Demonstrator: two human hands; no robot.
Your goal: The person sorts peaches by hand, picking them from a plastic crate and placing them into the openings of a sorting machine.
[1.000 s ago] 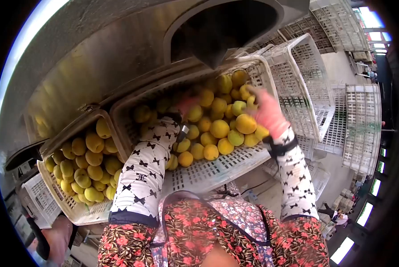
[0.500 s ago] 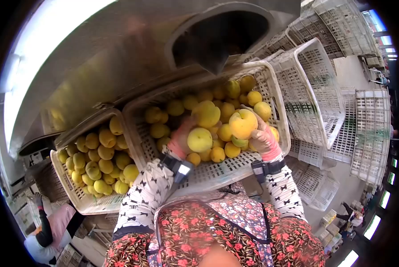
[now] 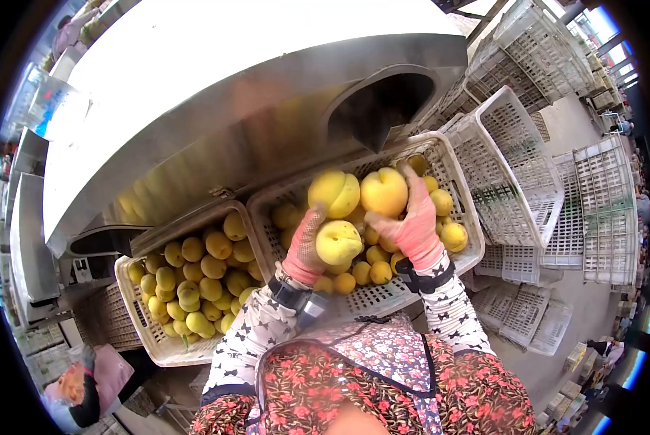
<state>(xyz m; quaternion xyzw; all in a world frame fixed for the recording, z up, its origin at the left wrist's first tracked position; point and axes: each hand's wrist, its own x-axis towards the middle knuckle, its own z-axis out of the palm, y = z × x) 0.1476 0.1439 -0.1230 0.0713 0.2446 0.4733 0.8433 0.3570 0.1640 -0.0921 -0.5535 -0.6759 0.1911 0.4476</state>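
Observation:
In pink-and-grey gloves, both my hands are raised above a white plastic crate (image 3: 372, 312) of yellow peaches. My left hand (image 3: 305, 250) is closed around two peaches, an upper yellow peach (image 3: 333, 193) and a lower yellow peach (image 3: 339, 243). My right hand (image 3: 416, 223) grips one large yellow peach (image 3: 383, 193), with fingers over its right side and the thumb below. Smaller peaches (image 3: 441, 203) lie in the crate beneath and beside my hands. The undersides of the held fruit are partly hidden.
A second crate (image 3: 165, 355) full of peaches stands on the left. A metal machine housing (image 3: 267, 109) with a dark chute opening (image 3: 383, 105) rises behind the crates. White crates (image 3: 510, 167) are stacked on the right. Another person (image 3: 96, 384) is at lower left.
My hands and the held peaches have risen out of the crate and come closer together. The view has shifted, showing more of the machine's top. All three peaches remain held.

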